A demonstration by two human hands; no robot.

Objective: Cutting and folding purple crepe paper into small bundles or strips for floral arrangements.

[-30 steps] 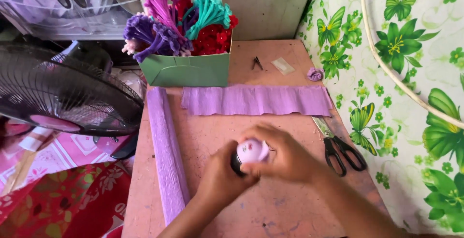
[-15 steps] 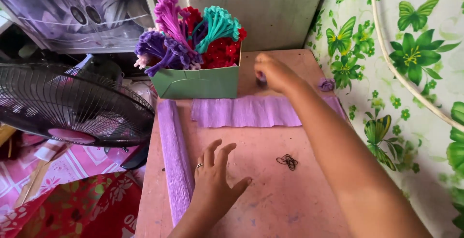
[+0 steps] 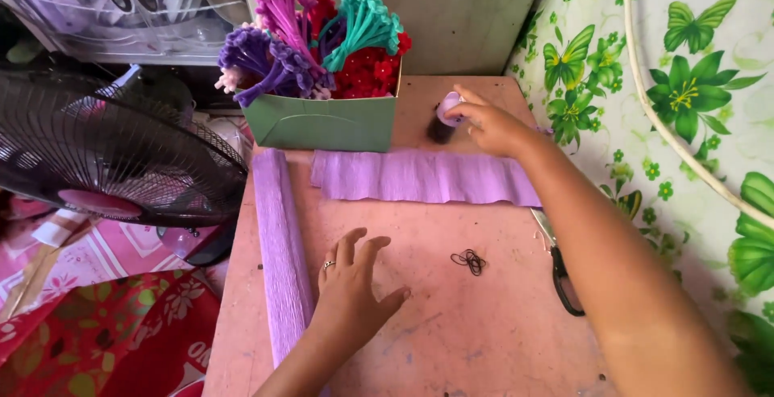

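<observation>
Dark lilac-capped bottle (image 3: 445, 119) in right hand (image 3: 492, 127), green box (image 3: 322, 123) beside

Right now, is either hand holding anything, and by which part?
The right hand grips a small dark bottle by its pale cap, at the table's far edge. The left hand rests open on the table, holding nothing.

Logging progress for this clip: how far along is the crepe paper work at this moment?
Done: a green box already holds many finished paper flowers. In hand: the right hand holds a small pale-capped bottle at the table's far edge; the left hand rests open by the rolled purple crepe. Left: the flat purple strip lies uncut, scissors untouched.
</observation>
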